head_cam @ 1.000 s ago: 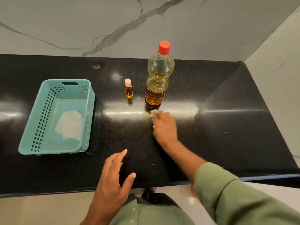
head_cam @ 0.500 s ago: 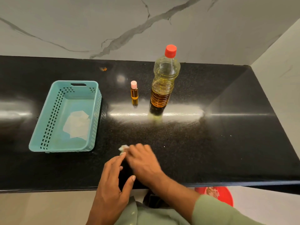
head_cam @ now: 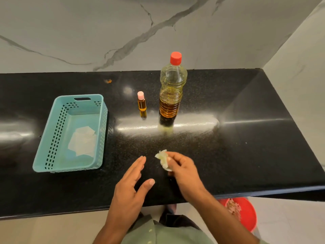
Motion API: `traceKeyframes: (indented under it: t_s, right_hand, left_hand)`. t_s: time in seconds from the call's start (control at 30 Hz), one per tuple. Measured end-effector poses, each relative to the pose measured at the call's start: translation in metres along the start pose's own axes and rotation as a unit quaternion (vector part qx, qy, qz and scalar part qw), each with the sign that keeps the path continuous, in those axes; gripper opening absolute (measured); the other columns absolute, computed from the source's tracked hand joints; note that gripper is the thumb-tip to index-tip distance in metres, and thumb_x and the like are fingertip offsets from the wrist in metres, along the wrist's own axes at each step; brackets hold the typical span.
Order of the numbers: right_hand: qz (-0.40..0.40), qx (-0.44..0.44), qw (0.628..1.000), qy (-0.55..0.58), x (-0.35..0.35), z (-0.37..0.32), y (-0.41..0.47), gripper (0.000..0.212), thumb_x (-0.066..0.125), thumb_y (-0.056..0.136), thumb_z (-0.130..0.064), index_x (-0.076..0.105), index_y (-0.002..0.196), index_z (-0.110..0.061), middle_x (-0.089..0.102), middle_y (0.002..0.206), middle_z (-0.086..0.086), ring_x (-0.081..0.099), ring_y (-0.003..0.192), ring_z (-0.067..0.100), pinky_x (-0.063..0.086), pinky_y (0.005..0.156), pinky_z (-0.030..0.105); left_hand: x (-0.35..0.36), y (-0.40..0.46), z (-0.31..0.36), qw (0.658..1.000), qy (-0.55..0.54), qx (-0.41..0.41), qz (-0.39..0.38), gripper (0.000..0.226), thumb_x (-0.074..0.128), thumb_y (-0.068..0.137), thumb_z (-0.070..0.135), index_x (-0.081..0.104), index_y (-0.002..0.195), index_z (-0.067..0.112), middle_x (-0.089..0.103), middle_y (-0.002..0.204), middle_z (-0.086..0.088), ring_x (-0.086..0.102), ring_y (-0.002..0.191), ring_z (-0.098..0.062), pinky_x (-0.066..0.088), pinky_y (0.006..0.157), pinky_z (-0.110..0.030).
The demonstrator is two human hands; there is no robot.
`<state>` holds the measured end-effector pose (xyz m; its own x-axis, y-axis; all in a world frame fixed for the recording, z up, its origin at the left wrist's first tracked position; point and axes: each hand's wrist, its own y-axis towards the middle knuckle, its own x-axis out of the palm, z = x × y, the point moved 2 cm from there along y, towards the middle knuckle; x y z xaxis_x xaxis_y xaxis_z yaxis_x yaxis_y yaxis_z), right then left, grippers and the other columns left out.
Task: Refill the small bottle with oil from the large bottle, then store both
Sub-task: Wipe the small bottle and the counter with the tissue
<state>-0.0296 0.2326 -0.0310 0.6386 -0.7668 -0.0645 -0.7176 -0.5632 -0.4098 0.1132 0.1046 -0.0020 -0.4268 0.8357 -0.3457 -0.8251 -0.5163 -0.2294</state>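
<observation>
The large oil bottle (head_cam: pixel 171 92) with a red cap stands upright at the back middle of the black counter (head_cam: pixel 246 147), about half full. Just left of it stands the small bottle (head_cam: pixel 141 104) with a pink cap, filled with amber oil. Both caps are on. My right hand (head_cam: pixel 182 171) is near the counter's front, pinching a crumpled, oil-stained tissue (head_cam: pixel 163 160) and lifted a little off the surface. My left hand (head_cam: pixel 131 189) hovers beside it with fingers apart and nothing in it.
A teal perforated basket (head_cam: pixel 52 138) sits at the left with a flat white paper in its bottom. A red bucket (head_cam: pixel 246 215) with scraps stands on the floor below the counter's front edge at the right. A marble wall lies behind and to the right.
My right hand drew the tissue back from the large bottle's base to the counter's front, then lifted it off the surface. My left hand stayed open nearby.
</observation>
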Motion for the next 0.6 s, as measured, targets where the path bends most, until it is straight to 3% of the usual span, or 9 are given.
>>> traceKeyframes:
  t_s: [0.03,0.13,0.23,0.37,0.47,0.6]
  right_hand:
    - [-0.045,0.016,0.997,0.063,0.012,-0.003,-0.008,0.024,0.057,0.103,-0.023,0.074,0.117,-0.030,0.075,0.108,-0.005,0.070,0.096,0.008,0.056,0.081,0.023]
    - [-0.110,0.022,0.982,0.153,0.027,-0.014,-0.024,0.022,0.064,0.099,-0.022,0.074,0.118,-0.019,0.074,0.116,0.011,0.069,0.111,0.025,0.055,0.096,0.038]
    - [-0.110,0.006,0.983,0.147,0.024,-0.027,-0.032,0.023,0.073,0.092,-0.024,0.076,0.116,-0.021,0.076,0.115,0.007,0.069,0.116,0.023,0.054,0.100,0.036]
    - [-0.067,0.012,0.984,0.164,0.020,-0.039,-0.042,0.029,0.082,0.084,-0.030,0.077,0.112,-0.023,0.076,0.114,0.007,0.069,0.116,0.023,0.051,0.107,0.047]
    - [-0.050,0.014,0.978,0.202,0.016,-0.048,-0.050,0.036,0.084,0.079,-0.033,0.077,0.114,-0.025,0.075,0.116,0.008,0.069,0.117,0.022,0.052,0.106,0.043]
    - [-0.020,-0.052,0.990,0.129,0.016,-0.058,-0.056,0.026,0.075,0.090,-0.014,0.078,0.114,-0.025,0.077,0.114,-0.001,0.070,0.114,0.014,0.054,0.100,0.027]
  left_hand:
    - [0.002,0.003,0.004,1.000,-0.011,0.007,-0.005,0.068,0.071,0.085,0.038,0.041,0.143,0.055,0.041,0.152,0.029,0.038,0.141,0.005,0.036,0.118,-0.034]
    - [0.007,0.004,0.018,0.998,-0.031,0.043,0.020,0.067,0.074,0.083,0.033,0.046,0.139,0.056,0.050,0.146,0.028,0.045,0.138,0.004,0.040,0.115,-0.029]
    - [0.008,0.001,0.027,0.990,-0.053,0.090,0.096,0.044,0.071,0.084,0.027,0.066,0.124,0.046,0.068,0.126,0.021,0.063,0.121,-0.003,0.050,0.101,-0.021]
    - [0.005,0.004,0.034,0.982,-0.105,0.074,0.141,0.029,0.074,0.080,0.018,0.078,0.107,0.027,0.078,0.103,0.012,0.073,0.101,-0.006,0.056,0.089,-0.018]
    - [-0.001,0.008,0.039,0.978,-0.153,0.038,0.134,0.025,0.077,0.072,0.023,0.082,0.096,0.027,0.079,0.094,0.006,0.074,0.093,-0.009,0.058,0.083,-0.018]
    - [-0.006,0.015,0.048,0.980,-0.166,0.027,0.102,0.022,0.078,0.068,0.028,0.082,0.089,0.032,0.078,0.093,0.001,0.074,0.092,-0.013,0.059,0.084,-0.031]
